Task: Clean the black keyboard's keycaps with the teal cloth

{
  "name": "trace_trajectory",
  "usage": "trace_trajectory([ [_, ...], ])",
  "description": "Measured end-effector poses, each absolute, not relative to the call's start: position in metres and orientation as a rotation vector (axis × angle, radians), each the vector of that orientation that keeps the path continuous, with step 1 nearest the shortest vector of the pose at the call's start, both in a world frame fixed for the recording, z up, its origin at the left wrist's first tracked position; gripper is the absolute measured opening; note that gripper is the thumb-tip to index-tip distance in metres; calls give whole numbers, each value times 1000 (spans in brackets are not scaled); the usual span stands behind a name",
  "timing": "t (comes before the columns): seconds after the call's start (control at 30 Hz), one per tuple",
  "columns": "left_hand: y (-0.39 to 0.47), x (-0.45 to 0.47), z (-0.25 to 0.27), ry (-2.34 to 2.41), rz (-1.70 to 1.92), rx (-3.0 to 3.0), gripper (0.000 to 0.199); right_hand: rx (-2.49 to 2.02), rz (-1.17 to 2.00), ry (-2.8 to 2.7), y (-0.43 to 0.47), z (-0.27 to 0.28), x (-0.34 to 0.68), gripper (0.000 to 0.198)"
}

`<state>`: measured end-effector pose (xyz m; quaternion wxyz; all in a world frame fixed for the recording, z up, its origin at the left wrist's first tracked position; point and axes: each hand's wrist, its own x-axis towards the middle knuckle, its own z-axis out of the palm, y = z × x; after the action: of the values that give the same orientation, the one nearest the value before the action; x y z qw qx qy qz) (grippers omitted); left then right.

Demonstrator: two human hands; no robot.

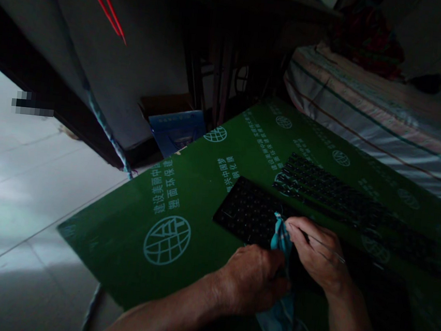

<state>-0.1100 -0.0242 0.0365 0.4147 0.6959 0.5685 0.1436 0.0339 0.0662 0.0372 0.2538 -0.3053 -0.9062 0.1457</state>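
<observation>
A strip of light blue cloth (281, 239) is bunched between my hands. My left hand (254, 278) is closed around its middle, and the loose lower part (279, 322) hangs toward me. At the cloth's frayed upper end, my right hand (316, 247) pinches with thumb and fingers. A thin, shiny, rod-like tool (331, 253) lies across the right hand; its kind is unclear in the dim light. Beneath both hands is a black keyboard (245, 212), with its keys apparently taken off. Its middle is partly covered by my hands. Beyond it, black keycaps (309, 176) lie in rows.
The green printed tabletop (120, 239) has its left edge above a pale tiled floor (9, 176). A blue box (177, 130) stands past the far edge. A bed with a striped cover (366, 112) is at the right. Red cords (107, 6) hang at upper left.
</observation>
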Motion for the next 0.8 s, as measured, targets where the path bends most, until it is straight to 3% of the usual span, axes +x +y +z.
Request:
trace_trajectory([
  [0.8,-21,-110,40,1415,330,1725,17,-914,568,-2391,66,40,33,16],
])
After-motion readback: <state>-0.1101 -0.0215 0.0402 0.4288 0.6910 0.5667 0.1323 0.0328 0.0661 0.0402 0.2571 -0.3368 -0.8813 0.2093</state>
